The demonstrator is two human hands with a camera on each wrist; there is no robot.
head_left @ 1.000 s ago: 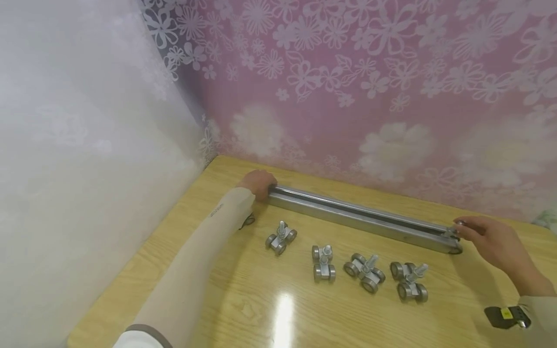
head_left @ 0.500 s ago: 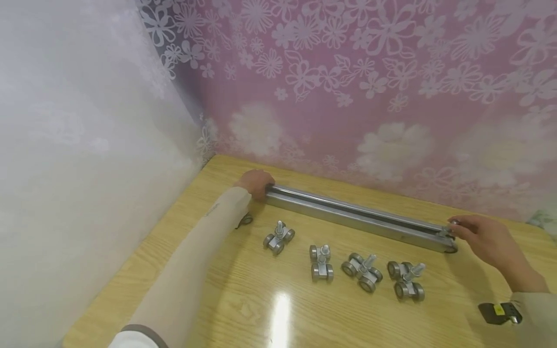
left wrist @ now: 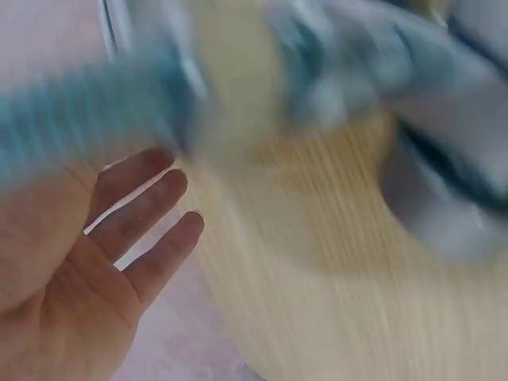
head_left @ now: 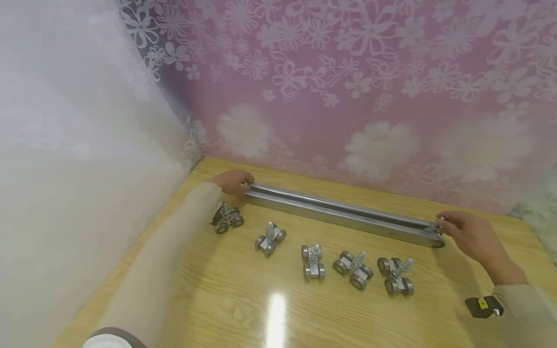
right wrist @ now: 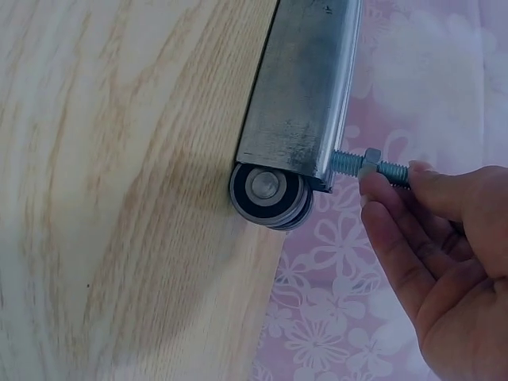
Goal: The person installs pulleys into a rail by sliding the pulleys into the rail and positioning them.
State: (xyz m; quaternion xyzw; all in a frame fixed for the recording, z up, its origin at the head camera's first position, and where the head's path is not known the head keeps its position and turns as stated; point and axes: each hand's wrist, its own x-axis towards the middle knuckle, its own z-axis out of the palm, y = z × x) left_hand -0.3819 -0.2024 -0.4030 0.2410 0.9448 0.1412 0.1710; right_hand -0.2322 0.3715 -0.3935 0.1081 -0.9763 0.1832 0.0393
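Note:
A long steel rail (head_left: 335, 210) with a slot along its top lies across the back of the table. At its right end my right hand (head_left: 476, 239) pinches the threaded bolt (right wrist: 394, 171) of a roller trolley, whose wheels (right wrist: 266, 189) are partly inside the rail's end. My left hand (head_left: 231, 183) is at the rail's left end, its fingers extended in the left wrist view. Close before that wrist camera, a blurred trolley (left wrist: 444, 198) with a bolt fills the top of the picture. That same trolley stands beside the left forearm in the head view.
Several more roller trolleys (head_left: 353, 269) stand in a loose row in front of the rail, bolts up. A flowered pink cloth (head_left: 313, 121) rises behind the table (head_left: 243, 299), and a pale one (head_left: 87, 145) on the left.
My left hand has loosened from the rail's left end and shifted left, uncovering the leftmost trolley. The right hand keeps its pinch on the bolt. The whole head view has drifted slightly left.

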